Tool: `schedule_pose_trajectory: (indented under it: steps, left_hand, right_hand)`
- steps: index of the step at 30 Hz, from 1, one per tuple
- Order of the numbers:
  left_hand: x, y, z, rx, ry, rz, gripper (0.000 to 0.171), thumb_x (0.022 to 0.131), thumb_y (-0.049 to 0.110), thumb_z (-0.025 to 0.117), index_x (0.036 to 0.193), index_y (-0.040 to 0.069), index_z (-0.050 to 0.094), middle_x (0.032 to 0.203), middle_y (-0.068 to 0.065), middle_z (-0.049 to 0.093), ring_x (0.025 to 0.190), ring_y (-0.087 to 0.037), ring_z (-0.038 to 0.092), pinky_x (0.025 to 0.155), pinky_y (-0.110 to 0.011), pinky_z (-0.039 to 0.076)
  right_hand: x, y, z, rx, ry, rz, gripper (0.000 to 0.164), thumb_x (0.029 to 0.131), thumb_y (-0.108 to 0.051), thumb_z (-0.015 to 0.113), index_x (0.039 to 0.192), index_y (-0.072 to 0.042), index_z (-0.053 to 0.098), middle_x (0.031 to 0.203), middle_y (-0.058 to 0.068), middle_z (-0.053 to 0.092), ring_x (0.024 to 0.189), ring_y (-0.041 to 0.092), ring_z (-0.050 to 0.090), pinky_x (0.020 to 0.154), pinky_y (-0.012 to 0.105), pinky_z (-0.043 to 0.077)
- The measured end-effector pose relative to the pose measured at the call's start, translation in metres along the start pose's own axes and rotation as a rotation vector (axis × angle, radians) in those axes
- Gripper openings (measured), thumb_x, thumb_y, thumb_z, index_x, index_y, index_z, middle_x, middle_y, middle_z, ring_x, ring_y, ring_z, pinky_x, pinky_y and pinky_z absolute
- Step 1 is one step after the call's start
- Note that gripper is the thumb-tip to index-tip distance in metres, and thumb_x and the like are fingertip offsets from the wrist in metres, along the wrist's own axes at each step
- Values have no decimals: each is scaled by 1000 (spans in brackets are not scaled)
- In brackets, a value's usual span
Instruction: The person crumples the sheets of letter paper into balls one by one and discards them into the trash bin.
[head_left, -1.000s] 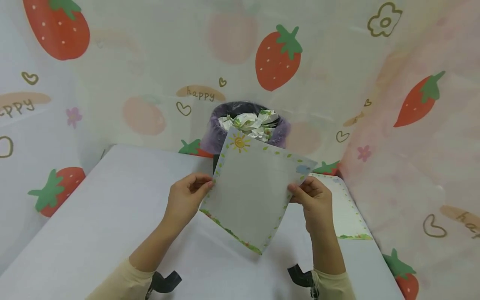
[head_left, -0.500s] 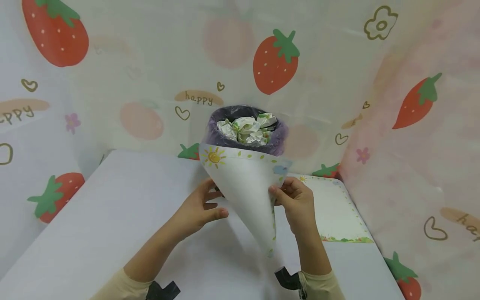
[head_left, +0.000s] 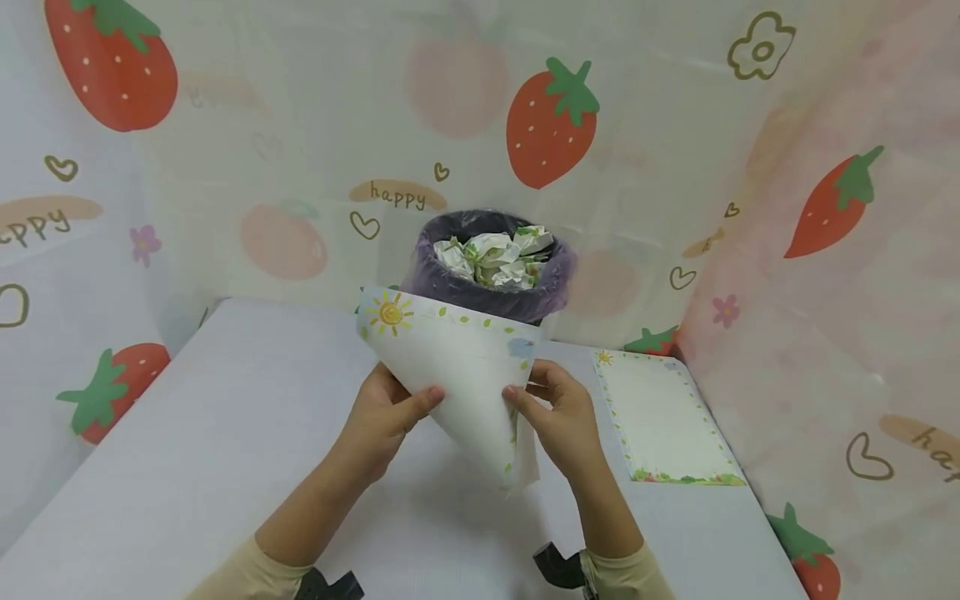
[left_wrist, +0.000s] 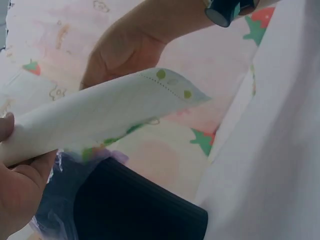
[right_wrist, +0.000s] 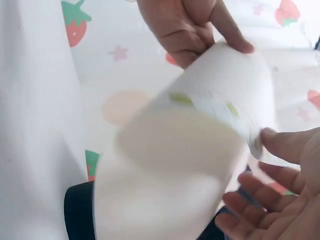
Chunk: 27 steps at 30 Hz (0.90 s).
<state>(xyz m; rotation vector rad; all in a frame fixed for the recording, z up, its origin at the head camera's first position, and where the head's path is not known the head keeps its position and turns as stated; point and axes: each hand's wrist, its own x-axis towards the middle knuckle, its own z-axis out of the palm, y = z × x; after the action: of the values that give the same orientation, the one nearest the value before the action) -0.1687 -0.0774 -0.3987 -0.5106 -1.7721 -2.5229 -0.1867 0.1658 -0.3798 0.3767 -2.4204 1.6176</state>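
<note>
A sheet of paper (head_left: 465,375) with a printed sun and leaf border is rolled into a cone, held up over the table. My left hand (head_left: 390,417) holds its left side, thumb on the front and fingers behind. On the other side my right hand (head_left: 558,417) pinches the edge between thumb and fingers. In the left wrist view the rolled paper (left_wrist: 95,110) stretches between both hands. The right wrist view shows the curled paper (right_wrist: 175,165) and my right thumb pressing its edge, the other right fingers spread behind.
Behind the paper stands a dark bin (head_left: 491,304) lined with a purple bag, filled with crumpled paper (head_left: 495,250). A flat bordered sheet (head_left: 671,417) lies at the right of the white table (head_left: 225,433). Strawberry-print sheeting (head_left: 300,100) encloses the back and sides.
The sheet went from flat to rolled into a cone, then moved slightly left and nearer. My left hand, loosely spread half a second ago, now grips the cone's left side.
</note>
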Motion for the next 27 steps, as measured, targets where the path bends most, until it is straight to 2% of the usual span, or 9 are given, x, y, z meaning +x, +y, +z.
schedule_pose_trajectory:
  steps: [4, 9, 15, 17, 19, 21, 23, 25, 27]
  left_hand:
    - [-1, 1, 0, -15, 66, -12, 49, 97, 4, 69, 137, 9, 43, 127, -6, 61, 109, -17, 66, 86, -26, 57]
    - [-3, 0, 2, 18, 77, 16, 47, 96, 3, 69, 136, 9, 45, 124, -2, 63, 110, -16, 67, 89, -29, 58]
    - [2, 0, 1, 38, 176, 90, 60, 92, -1, 74, 141, 11, 40, 129, -6, 60, 115, -20, 65, 93, -30, 58]
    - [3, -1, 0, 24, 242, 149, 72, 89, -4, 76, 145, 14, 34, 136, -8, 53, 118, -24, 62, 93, -30, 57]
    - [4, -2, 0, 63, 301, 254, 82, 86, -7, 78, 149, 15, 30, 145, -7, 43, 122, -27, 58, 95, -30, 56]
    - [3, -3, -1, 194, 339, 370, 84, 83, -7, 81, 149, 13, 33, 153, -5, 33, 129, -27, 54, 100, -31, 54]
    - [3, -3, -2, 391, 331, 469, 86, 80, -5, 84, 151, 11, 38, 162, -2, 25, 140, -25, 47, 107, -33, 50]
    - [2, -2, -3, 585, 263, 526, 91, 78, 0, 88, 154, 11, 40, 169, -2, 18, 150, -25, 35, 115, -36, 42]
    - [2, -1, -4, 745, 159, 536, 101, 74, 8, 93, 158, 15, 37, 172, -1, 11, 156, -25, 22, 120, -39, 35]
  right_hand:
    - [0, 1, 3, -11, -96, 38, 49, 90, -29, 80, 134, -13, 65, 128, 4, 68, 119, 27, 66, 103, 50, 52]
    - [-1, 2, 6, 99, -194, 38, 50, 94, -26, 77, 138, -10, 61, 120, 9, 73, 105, 23, 72, 89, 37, 59]
    - [-1, 1, 7, 256, -122, 78, 24, 89, -6, 79, 107, 4, 68, 86, 8, 72, 77, 16, 68, 68, 26, 56]
    - [0, 2, 6, 296, -75, 85, 19, 87, -3, 80, 96, 6, 66, 77, 5, 68, 70, 14, 64, 63, 24, 54]
    - [0, 2, 5, 314, -45, 77, 19, 87, -1, 80, 90, 7, 63, 73, 3, 65, 67, 13, 60, 60, 23, 51]
    - [0, 2, 5, 325, -20, 75, 19, 87, -1, 80, 88, 7, 62, 71, 1, 64, 65, 12, 57, 58, 22, 49]
    - [0, 1, 4, 336, -4, 73, 19, 87, 0, 80, 87, 7, 62, 70, 1, 64, 64, 12, 56, 58, 22, 48]
    - [0, 0, 3, 360, -3, 77, 18, 86, 1, 80, 90, 8, 64, 72, 1, 66, 66, 12, 59, 60, 22, 51]
    - [-1, -1, 3, 384, -13, 83, 17, 86, 1, 80, 94, 8, 67, 75, 0, 69, 68, 12, 62, 64, 23, 53]
